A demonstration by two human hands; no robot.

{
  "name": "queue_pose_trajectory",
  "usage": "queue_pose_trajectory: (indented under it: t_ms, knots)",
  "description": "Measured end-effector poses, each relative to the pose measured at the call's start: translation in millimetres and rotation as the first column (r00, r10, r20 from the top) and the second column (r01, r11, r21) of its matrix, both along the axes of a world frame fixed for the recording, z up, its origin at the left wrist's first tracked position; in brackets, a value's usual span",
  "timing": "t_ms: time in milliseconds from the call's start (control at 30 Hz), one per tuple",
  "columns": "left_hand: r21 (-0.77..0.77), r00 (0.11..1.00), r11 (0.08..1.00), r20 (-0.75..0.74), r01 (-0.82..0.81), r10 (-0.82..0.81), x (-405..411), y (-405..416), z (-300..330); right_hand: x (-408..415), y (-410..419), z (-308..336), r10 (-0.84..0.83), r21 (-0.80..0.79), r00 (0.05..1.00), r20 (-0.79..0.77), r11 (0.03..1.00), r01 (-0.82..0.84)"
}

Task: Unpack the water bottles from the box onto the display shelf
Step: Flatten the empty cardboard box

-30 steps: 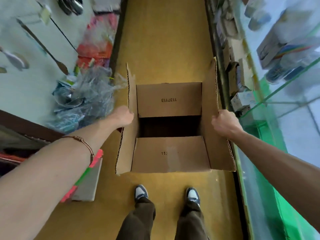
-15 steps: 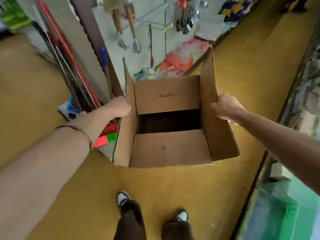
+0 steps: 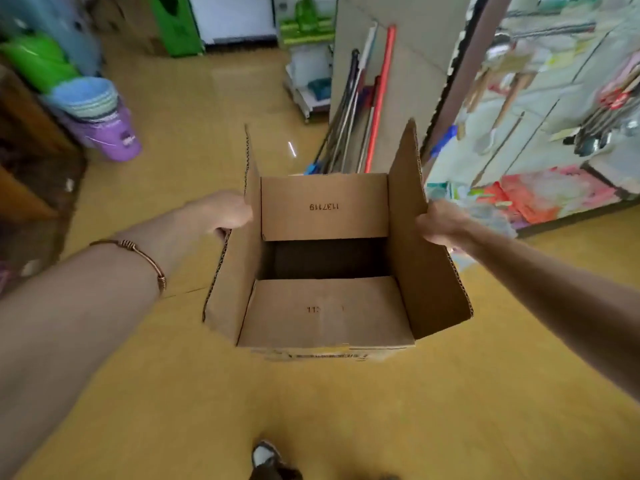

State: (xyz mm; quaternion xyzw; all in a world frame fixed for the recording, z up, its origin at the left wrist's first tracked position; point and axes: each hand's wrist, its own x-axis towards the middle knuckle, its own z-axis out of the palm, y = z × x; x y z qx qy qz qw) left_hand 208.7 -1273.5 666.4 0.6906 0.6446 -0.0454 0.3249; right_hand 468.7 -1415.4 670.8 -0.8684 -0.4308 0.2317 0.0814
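A brown cardboard box (image 3: 325, 310) hangs in the air in front of me with all its flaps open. Its inside is dark and I see no water bottles in it. My left hand (image 3: 225, 213) grips the box's left side flap from outside. My right hand (image 3: 441, 225) grips the right side flap from outside. Both arms are stretched forward, holding the box above the yellow floor (image 3: 207, 393).
Brooms and mops (image 3: 360, 109) lean against a shelf end ahead. A rack with hanging utensils (image 3: 540, 109) stands at the right. Stacked plastic basins (image 3: 90, 109) lie at the left beside a brown counter. My shoe (image 3: 266, 457) shows at the bottom.
I have turned left with the box in both hands; the glass display at the right has left the view, and the aisle with mops and basins has come into view.
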Motion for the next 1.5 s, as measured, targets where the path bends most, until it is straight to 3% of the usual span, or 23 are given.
queue_pose_trajectory:
  t_ms: [100,300,500,633,900,1067,1233,1500]
  knots:
    - [0.022,0.999,1.0,-0.041,-0.015,0.016,-75,31,9,-59,50,3,0.03,0.034,0.999,-0.026,0.999,-0.029]
    - [0.059,0.964,0.967,-0.078,-0.249,0.253,-206,64,24,-173,147,3,0.198,0.095,0.973,-0.122,0.978,-0.187]
    - [0.069,0.851,0.85,-0.015,-0.523,0.525,-302,82,25,-266,240,1,0.396,0.084,0.911,-0.114,0.918,-0.389]
    - [0.057,0.782,0.782,-0.028,-0.621,0.623,-361,97,18,-325,305,-4,0.497,0.08,0.852,-0.161,0.867,-0.491]
    - [0.078,0.676,0.679,-0.068,-0.73,0.734,-437,189,44,-409,451,12,0.619,0.138,0.716,-0.323,0.779,-0.611]
    - [0.139,0.629,0.632,-0.07,-0.763,0.775,-448,262,53,-440,539,22,0.72,0.202,0.635,-0.281,0.691,-0.694]
    - [0.182,0.598,0.599,-0.062,-0.78,0.799,-474,314,41,-468,612,23,0.761,0.204,0.621,-0.189,0.649,-0.733]
    - [0.215,0.667,0.676,-0.124,-0.705,0.735,-548,447,5,-529,727,-6,0.724,0.125,0.66,-0.198,0.687,-0.716]
